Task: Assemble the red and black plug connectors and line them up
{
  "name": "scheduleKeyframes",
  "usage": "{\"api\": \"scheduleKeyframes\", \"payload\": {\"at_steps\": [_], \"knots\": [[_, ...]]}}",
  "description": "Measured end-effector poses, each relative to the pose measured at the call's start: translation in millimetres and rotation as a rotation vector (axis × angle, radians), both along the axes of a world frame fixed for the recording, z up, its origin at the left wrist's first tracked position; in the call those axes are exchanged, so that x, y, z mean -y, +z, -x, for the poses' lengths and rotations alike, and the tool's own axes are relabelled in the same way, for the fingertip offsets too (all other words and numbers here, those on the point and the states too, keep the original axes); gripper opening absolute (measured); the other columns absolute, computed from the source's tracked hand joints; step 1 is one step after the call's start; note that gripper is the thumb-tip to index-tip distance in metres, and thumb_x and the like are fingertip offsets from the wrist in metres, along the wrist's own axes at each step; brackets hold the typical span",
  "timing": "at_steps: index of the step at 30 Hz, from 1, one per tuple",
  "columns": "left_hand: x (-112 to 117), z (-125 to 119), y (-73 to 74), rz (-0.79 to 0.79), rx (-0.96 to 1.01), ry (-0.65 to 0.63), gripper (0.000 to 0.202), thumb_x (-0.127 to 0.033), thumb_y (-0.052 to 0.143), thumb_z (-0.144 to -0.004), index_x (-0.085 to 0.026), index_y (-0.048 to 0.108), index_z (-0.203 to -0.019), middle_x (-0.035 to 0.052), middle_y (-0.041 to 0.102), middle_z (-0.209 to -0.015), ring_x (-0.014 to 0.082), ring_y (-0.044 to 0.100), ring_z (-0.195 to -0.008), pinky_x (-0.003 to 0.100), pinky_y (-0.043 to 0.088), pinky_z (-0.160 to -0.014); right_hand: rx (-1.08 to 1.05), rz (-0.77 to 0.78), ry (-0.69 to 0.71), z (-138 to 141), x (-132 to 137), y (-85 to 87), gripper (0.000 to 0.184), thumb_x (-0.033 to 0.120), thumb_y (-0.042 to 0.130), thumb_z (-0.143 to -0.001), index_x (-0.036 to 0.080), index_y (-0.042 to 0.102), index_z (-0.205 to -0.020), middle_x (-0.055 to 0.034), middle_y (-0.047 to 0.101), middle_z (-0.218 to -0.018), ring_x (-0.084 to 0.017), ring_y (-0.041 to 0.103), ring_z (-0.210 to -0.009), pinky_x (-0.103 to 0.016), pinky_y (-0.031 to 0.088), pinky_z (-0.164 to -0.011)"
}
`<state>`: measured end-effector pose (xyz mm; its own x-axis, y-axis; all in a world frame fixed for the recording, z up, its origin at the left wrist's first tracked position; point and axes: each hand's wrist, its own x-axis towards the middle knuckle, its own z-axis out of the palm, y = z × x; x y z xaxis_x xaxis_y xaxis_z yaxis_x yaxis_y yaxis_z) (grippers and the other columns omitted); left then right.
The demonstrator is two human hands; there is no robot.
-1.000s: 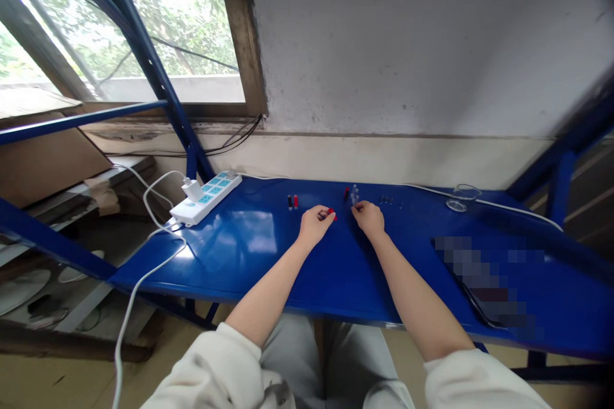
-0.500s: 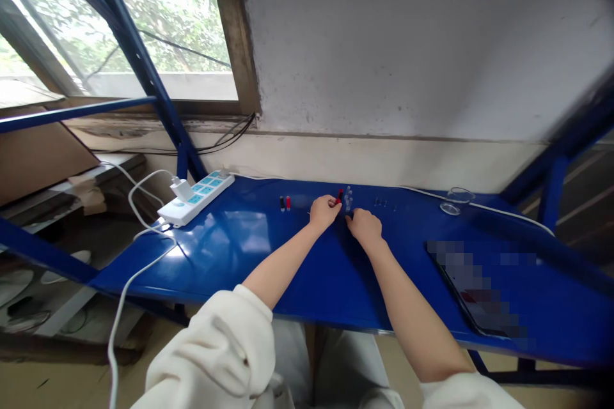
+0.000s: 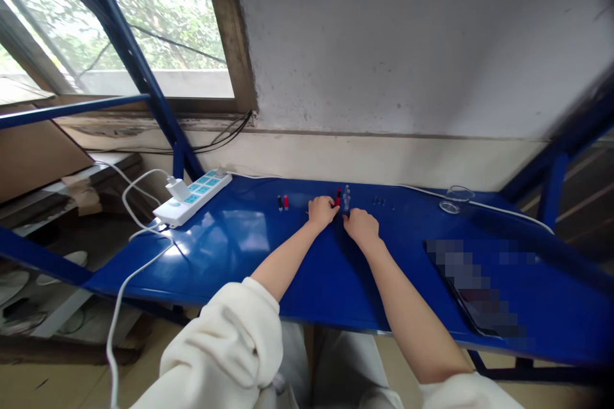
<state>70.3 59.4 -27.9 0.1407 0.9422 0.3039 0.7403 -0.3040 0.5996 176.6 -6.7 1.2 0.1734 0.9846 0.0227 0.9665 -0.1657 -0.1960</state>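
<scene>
On the blue table, my left hand [image 3: 322,212] is closed, with its fingertips against or just beside small red and black cylinders [image 3: 338,197]. Whatever lies in its fingers is too small to name. My right hand [image 3: 362,227] rests a little to the right, its fingers curled in a pinch, and their tips are partly hidden. Just beyond the two hands stands a cluster of small clear plastic pieces [image 3: 346,197]. Left of my left hand, a black cylinder [image 3: 279,202] and a red cylinder [image 3: 286,202] stand upright side by side, each with a clear lower end.
Several tiny clear pieces [image 3: 379,201] lie right of the cluster. Farther right are a clear round container [image 3: 449,207] and a dark flat device [image 3: 467,287], partly blurred out. A white power strip [image 3: 194,199] with a plugged-in cable sits at the left. Blue frame bars flank the table.
The view has shifted slightly. Both hands stay almost in place beside the small pieces; my left fingers have shifted slightly near the red and black cylinders.
</scene>
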Motion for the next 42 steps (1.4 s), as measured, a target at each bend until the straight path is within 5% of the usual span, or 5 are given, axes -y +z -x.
{"api": "scheduleKeyframes", "payload": {"at_steps": [11, 17, 27, 35, 42], "knots": [[20.3, 13.7, 5.6, -0.064, -0.148, -0.008, 0.020, -0.034, 0.056, -0.074, -0.018, 0.063, -0.083, 0.0072, 0.062, -0.075, 0.0245, 0.056, -0.085, 0.037, 0.035, -0.080, -0.014, 0.002, 0.009, 0.0, 0.6, 0.1, 0.032, 0.032, 0.040, -0.084, 0.009, 0.060, -0.091, -0.0197, 0.062, -0.088, -0.028, 0.061, -0.082, -0.034, 0.045, -0.063], [56.1, 41.8, 20.1, -0.047, -0.287, -0.019, 0.033, -0.028, 0.042, -0.083, -0.019, 0.049, -0.113, 0.0076, 0.062, -0.090, 0.0206, 0.057, -0.089, 0.030, 0.040, -0.077, -0.001, 0.010, -0.002, 0.7, 1.1, -0.4, 0.029, 0.032, 0.040, -0.084, 0.010, 0.059, -0.090, -0.0161, 0.062, -0.088, -0.026, 0.061, -0.083, -0.031, 0.045, -0.064], [67.6, 83.5, 28.5, 0.061, -0.277, 0.330, 0.066, -0.033, 0.038, -0.084, -0.023, 0.004, -0.139, 0.0123, 0.062, -0.095, 0.0251, 0.061, -0.079, 0.033, 0.044, -0.067, -0.039, -0.050, 0.082, 6.7, 5.4, 0.9, 0.034, 0.036, 0.036, -0.086, 0.013, 0.060, -0.077, -0.0127, 0.061, -0.074, -0.021, 0.060, -0.069, -0.026, 0.037, -0.053], [58.9, 86.3, 19.4, 0.011, -0.147, 0.341, 0.041, -0.024, 0.035, -0.085, -0.020, 0.037, -0.126, 0.0141, 0.059, -0.099, 0.0234, 0.061, -0.080, 0.031, 0.042, -0.068, -0.133, -0.209, 0.432, 16.8, 9.3, -4.5, 0.042, 0.041, 0.035, -0.085, 0.018, 0.053, -0.055, -0.0032, 0.050, -0.048, -0.013, 0.045, -0.044, -0.025, 0.024, -0.044], [59.1, 72.9, 18.6, -0.086, 0.473, 0.000, 0.018, -0.020, 0.030, -0.087, -0.020, 0.047, -0.094, -0.0014, 0.054, -0.065, 0.0095, 0.053, -0.056, 0.021, 0.040, -0.059, -0.592, -0.268, 0.431, 26.6, 5.2, -14.0, 0.036, 0.041, 0.033, -0.086, 0.018, 0.055, -0.070, -0.0013, 0.056, -0.057, -0.011, 0.051, -0.053, -0.022, 0.035, -0.055]]}}
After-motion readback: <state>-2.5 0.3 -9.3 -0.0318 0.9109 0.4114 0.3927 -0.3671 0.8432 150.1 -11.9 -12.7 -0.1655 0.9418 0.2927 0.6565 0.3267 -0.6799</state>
